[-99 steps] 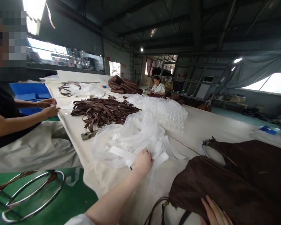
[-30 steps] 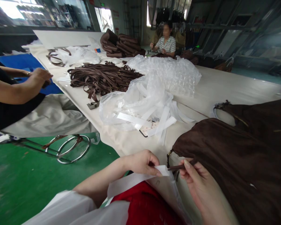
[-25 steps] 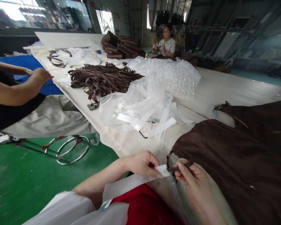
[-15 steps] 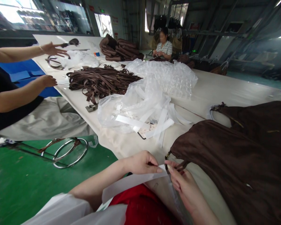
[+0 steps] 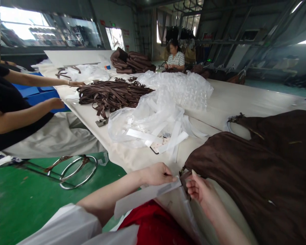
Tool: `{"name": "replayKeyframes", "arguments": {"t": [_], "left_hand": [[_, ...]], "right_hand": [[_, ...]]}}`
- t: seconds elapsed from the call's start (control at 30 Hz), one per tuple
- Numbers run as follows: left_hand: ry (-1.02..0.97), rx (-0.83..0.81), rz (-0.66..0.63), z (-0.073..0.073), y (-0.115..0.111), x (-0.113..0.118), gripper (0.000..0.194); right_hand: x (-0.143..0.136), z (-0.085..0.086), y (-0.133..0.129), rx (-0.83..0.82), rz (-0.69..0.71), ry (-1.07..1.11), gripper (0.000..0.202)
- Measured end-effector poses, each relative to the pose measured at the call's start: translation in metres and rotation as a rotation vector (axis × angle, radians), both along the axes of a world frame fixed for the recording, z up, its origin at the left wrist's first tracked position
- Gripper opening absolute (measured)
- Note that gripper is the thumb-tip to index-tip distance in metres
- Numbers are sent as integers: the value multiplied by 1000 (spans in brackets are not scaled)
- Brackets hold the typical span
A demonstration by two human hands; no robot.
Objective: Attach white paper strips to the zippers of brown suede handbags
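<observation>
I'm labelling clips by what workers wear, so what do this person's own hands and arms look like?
Both the left hand and the right hand are gloveless, and no ring, watch or bracelet shows on either. A loose, plain white sleeve covers the upper left arm, leaving the forearm bare. The right arm is bare as far as it shows.

A flat, translucent white strip [image 5: 142, 198] is pinched near one end by the left hand [image 5: 159, 174], its length slanting below that hand and wrist. A dark brown bag [image 5: 234, 160], soft and creased, lies beyond and to the right of the right hand [image 5: 200, 189].
</observation>
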State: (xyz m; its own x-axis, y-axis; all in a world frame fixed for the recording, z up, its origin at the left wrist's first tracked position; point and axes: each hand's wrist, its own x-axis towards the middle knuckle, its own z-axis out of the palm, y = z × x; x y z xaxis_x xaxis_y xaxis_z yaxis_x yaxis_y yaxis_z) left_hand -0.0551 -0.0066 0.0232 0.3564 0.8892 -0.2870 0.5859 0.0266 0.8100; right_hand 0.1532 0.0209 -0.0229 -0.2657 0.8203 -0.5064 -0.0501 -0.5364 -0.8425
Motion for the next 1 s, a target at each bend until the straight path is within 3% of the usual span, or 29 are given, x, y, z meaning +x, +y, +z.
{"name": "replayKeyframes", "arguments": {"t": [0.1,0.23,0.3,0.37,0.47,0.6,0.83,1.0], "left_hand": [[58,-8,-13,5,4,9,46],[121,6,-13,11,5,16,43],[122,3,-48,12,3,13,43],[112,-21,-85,14,1,6,43],[123,-53,-73,17,0,-3,44],[164,-60,-20,20,1,-7,47],[194,-34,2,19,14,7,46],[300,-5,23,20,33,30,43]], "right_hand": [[7,-5,6,-19,-37,31,29],[8,-6,9,77,50,-61,29],[12,-2,10,275,75,-196,28],[18,3,10,591,89,-338,27],[23,6,10,999,206,-495,51],[18,-2,11,1243,384,-641,50],[10,-18,11,1272,468,-653,47],[18,-27,17,1102,276,-508,64]]}}
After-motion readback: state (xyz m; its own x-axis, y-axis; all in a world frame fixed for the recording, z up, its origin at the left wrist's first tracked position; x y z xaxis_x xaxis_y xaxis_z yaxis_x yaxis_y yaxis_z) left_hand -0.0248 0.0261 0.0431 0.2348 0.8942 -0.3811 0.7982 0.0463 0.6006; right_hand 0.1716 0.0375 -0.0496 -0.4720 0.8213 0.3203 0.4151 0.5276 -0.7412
